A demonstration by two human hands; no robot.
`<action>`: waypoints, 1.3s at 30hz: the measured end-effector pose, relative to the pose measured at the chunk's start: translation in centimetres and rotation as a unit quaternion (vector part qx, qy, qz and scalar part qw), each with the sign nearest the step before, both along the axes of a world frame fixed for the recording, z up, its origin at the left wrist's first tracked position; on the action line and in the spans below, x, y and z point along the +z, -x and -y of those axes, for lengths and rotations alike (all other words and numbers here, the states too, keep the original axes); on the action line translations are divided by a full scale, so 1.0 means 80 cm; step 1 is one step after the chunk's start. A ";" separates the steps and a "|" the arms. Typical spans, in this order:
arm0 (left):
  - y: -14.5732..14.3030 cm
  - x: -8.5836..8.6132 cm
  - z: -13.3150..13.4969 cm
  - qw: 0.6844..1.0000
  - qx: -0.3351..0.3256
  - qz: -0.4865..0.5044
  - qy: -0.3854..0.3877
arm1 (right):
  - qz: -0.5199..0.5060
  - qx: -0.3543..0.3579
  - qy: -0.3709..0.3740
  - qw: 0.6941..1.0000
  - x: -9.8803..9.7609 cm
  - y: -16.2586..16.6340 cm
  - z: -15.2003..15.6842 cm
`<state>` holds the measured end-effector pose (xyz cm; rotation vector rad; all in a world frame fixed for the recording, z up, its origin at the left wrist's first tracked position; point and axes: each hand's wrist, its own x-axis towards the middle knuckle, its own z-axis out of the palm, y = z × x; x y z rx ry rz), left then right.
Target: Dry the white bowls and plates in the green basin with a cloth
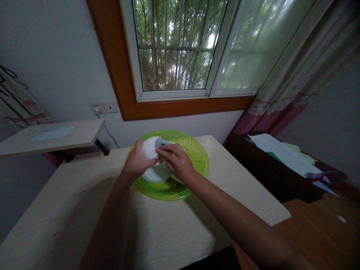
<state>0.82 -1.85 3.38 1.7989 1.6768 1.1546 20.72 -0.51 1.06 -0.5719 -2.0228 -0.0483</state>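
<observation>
Under my hands I see the pale table (70, 210), and on it the green basket (198, 157) just below them. My left hand (137, 161) clamps the white plate (153, 172) over the basket; my right hand (177, 162) presses a grey cloth (162, 143) on it. Wiping looks midway; how clean it is, I can't tell.

Right hand (177, 162) hides part of the white dish (153, 173); small objects in the green basket (197, 157) indistinct; worktop (84, 210) cut by lower edge.
</observation>
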 end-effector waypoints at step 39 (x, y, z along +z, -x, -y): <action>-0.003 -0.008 -0.001 0.996 -0.057 -0.061 -0.030 | -0.169 -0.039 0.266 0.948 -0.005 -0.003 -0.013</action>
